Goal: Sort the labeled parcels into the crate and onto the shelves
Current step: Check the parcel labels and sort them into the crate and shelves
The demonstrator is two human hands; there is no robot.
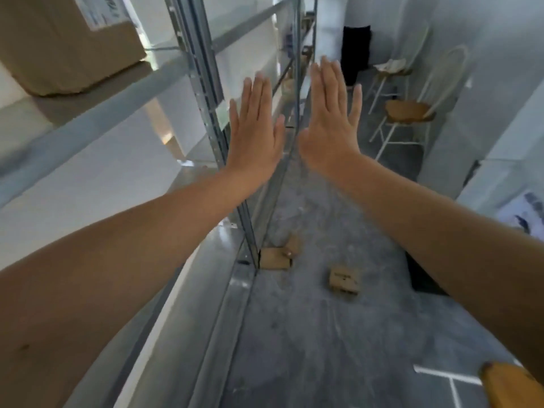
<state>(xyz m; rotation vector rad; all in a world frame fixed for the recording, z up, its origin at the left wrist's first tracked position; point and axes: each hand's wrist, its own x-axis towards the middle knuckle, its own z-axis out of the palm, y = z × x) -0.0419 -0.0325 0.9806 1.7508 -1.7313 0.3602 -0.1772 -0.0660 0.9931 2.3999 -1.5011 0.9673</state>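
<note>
1. At the far left I am seeing a large cardboard parcel (67, 45) with a white label. It is sitting on the grey metal shelf (88, 113), up near the top corner of the view.
2. Moving right, the rack's upright post (206, 83) is running from the top edge down to the floor (309, 334), passing just behind the left hand.
3. The left hand (254, 134) is reaching forward with its back toward me, fingers straight and close together, holding nothing.
4. The right hand (329, 125) is hovering just beside it, not touching it. It is likewise lying flat with straight fingers and is gripping nothing.
5. Below the hands, a small parcel (275, 259) is lying right at the foot of the post. A second small parcel (344, 281) is lying apart from it to the right, with print on top that is too blurred to read.
6. Further right, two white chairs (409, 113) with wooden seats are standing near the wall.
7. In the bottom right corner an orange-brown object (512, 387) is poking into view, and I cannot tell what it is. White tape lines (447, 378) are lying on the floor beside it.
</note>
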